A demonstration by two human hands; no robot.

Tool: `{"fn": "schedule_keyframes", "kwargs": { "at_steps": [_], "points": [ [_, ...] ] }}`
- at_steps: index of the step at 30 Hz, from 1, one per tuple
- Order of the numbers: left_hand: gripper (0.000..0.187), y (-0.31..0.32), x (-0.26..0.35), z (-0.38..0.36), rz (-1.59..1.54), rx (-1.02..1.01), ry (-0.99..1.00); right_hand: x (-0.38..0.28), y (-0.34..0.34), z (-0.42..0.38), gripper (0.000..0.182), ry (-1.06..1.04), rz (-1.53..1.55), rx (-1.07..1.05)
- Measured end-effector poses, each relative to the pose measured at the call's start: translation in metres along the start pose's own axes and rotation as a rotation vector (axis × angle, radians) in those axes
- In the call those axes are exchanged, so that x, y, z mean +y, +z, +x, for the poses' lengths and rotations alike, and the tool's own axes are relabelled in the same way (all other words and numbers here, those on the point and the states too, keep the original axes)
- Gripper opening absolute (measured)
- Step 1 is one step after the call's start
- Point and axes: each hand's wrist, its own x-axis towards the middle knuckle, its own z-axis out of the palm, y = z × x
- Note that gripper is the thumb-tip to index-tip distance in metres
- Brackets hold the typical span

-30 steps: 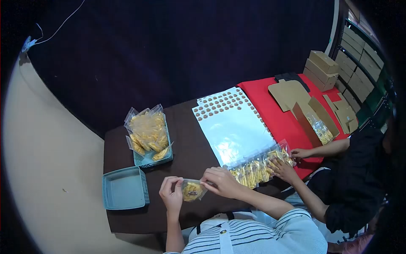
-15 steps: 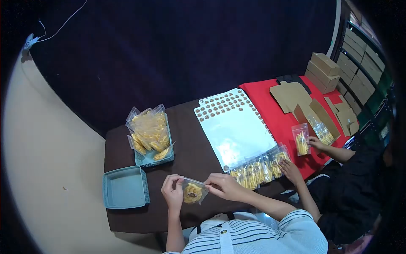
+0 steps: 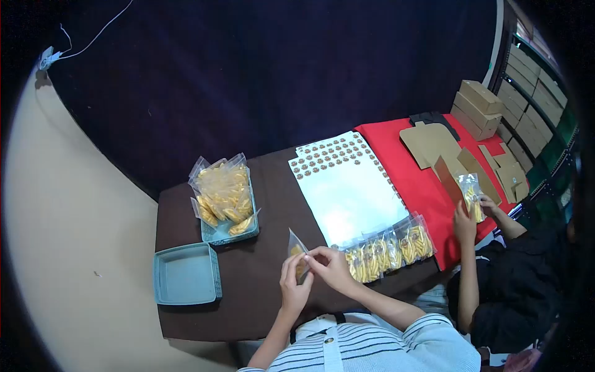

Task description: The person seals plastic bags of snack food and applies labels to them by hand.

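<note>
A clear bag of yellow snack sticks point(image 3: 297, 250) is held upright, edge-on to the camera, above the brown tabletop. My left hand point(image 3: 294, 286) grips its lower left part. On its right side, the fingers of my right hand point(image 3: 331, 269) pinch the bag. Just right of my right hand lies a row of filled bags point(image 3: 378, 254), along the lower edge of white sticker sheets point(image 3: 347, 192). Round brown stickers cover the top and right edge of the sheets. Further left, a blue-green basket point(image 3: 253, 231) is heaped with filled bags point(image 3: 223, 186).
Another blue-green basket point(image 3: 187, 273) stands at the table's left end. At right, a co-worker's hands point(image 3: 465, 224) hold a bag by an open cardboard box point(image 3: 447, 180) on red cloth point(image 3: 387, 142). Stacked cartons point(image 3: 477, 111) stand at the back right.
My hands have come closer together and the bag has turned from face-on to edge-on. The co-worker's hands have moved from the row and bag to the cardboard box.
</note>
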Motion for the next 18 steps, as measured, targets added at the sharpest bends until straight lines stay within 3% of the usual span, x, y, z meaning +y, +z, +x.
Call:
{"fn": "schedule_keyframes", "kwargs": {
  "at_steps": [4, 5, 7, 9, 11, 15, 18],
  "points": [
    [0.012, -0.001, -0.006, 0.005, -0.118, 0.151, -0.056, -0.010, 0.000, -0.009, 0.026, -0.118, -0.136, -0.094],
    [0.012, -0.003, -0.009, 0.004, -0.119, 0.152, -0.056, -0.014, -0.003, -0.009, 0.026, -0.118, -0.137, -0.094],
    [0.011, -0.011, -0.012, 0.005, -0.262, 0.112, -0.260, -0.022, -0.008, -0.006, 0.034, -0.408, -0.531, 0.026],
    [0.011, -0.014, -0.007, 0.005, -0.251, 0.092, -0.274, -0.038, -0.012, -0.003, 0.039, -0.394, -0.573, 0.069],
    [0.010, -0.017, -0.003, 0.006, -0.198, 0.044, -0.188, -0.050, -0.017, 0.005, 0.028, -0.560, -0.792, -0.039],
    [0.008, -0.020, 0.002, 0.008, -0.325, 0.034, -0.181, -0.038, -0.016, 0.020, 0.015, -0.546, -0.730, -0.325],
    [0.007, -0.024, 0.006, 0.009, -0.445, 0.059, -0.175, -0.044, -0.016, 0.024, 0.016, -0.592, -0.671, -0.346]
  ]
}}
